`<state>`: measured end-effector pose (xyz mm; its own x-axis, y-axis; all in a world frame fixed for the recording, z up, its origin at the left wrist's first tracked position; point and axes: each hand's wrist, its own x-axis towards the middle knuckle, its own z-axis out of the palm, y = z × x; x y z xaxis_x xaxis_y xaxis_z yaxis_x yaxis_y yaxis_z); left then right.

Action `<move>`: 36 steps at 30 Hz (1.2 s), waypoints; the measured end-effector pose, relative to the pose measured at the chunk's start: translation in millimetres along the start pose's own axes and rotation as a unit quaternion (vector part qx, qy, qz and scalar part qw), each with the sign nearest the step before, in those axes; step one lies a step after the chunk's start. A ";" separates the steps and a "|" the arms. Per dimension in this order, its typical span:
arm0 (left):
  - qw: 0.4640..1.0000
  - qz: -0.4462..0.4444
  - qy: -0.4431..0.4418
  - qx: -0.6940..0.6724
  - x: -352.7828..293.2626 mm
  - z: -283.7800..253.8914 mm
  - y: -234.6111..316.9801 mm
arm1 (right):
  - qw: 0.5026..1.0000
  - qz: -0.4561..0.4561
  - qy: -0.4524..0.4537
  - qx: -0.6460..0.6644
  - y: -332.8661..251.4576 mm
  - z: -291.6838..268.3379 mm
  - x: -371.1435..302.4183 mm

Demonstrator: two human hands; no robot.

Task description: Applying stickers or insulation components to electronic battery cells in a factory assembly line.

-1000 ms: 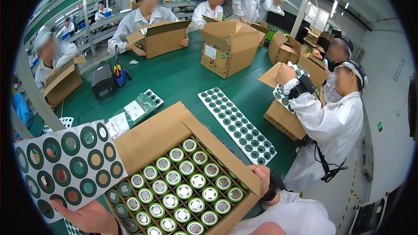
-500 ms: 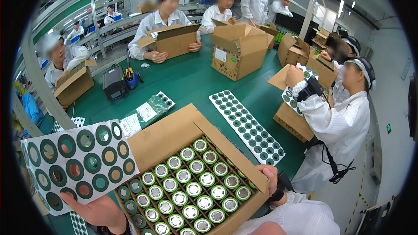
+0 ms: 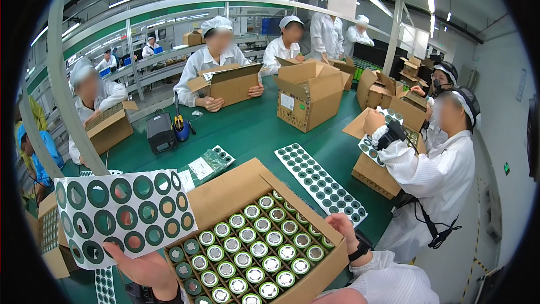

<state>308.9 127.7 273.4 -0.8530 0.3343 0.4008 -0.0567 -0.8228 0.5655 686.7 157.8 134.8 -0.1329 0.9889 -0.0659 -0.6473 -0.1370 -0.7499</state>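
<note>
My left hand [image 3: 140, 270] pinches the lower edge of a white sheet [image 3: 135, 202] that carries rows of dark green ring gaskets. The sheet is raised at the left, close to an open cardboard box [image 3: 323, 275]. Cylindrical battery cells [image 3: 259, 249] with green wraps and silver ends stand upright in the box, parted by cardboard dividers. Along the left side, several cells bear dark green rings [image 3: 183, 271] on their tops. At the box's right rim, my right hand [image 3: 344, 233] is closed on the cardboard edge, its fingers partly hidden.
On the green table [image 3: 253, 141], another gasket sheet [image 3: 320, 183] lies beyond my box. A plastic-wrapped pack [image 3: 205, 166] lies at its far left. Farther back stand a black device [image 3: 162, 132] and a large carton [image 3: 309, 98]. People in white handle boxes around the table.
The view has tilted up, showing more ceiling. The held sheet and my box sit lower and farther right in the picture. Another box of cells shows at the left edge.
</note>
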 end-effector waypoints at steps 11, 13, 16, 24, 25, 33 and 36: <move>0.998 -0.030 0.008 -0.054 3.0 2.2 6.4 | 0.994 0.102 0.038 -0.010 5.5 -16.3 8.5; 0.998 -0.036 -0.006 -0.060 4.2 -1.6 6.2 | 0.995 0.095 0.038 -0.009 6.8 -18.4 8.4; 0.997 -0.036 -0.011 -0.069 4.3 1.2 6.3 | 0.993 0.107 0.048 0.010 6.7 -14.4 7.3; 0.996 -0.048 -0.007 -0.081 3.7 -1.0 7.0 | 0.990 0.132 0.053 0.021 5.7 -13.6 6.7; 0.995 -0.041 -0.013 -0.092 5.2 -5.9 3.3 | 0.992 0.119 0.045 0.011 5.7 -16.2 7.1; 0.999 0.021 -0.024 -0.022 10.2 -23.3 -3.5 | 0.993 0.111 0.029 0.006 7.4 -19.5 6.9; 0.996 -0.047 0.007 -0.071 1.7 5.2 9.1 | 0.993 0.098 0.059 -0.005 6.6 -15.9 5.9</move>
<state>309.6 123.1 283.0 -0.8476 0.4075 0.3399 -0.2088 -0.8450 0.4923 693.6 163.7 119.0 -0.1667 0.9431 -0.2877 -0.6095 -0.3279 -0.7218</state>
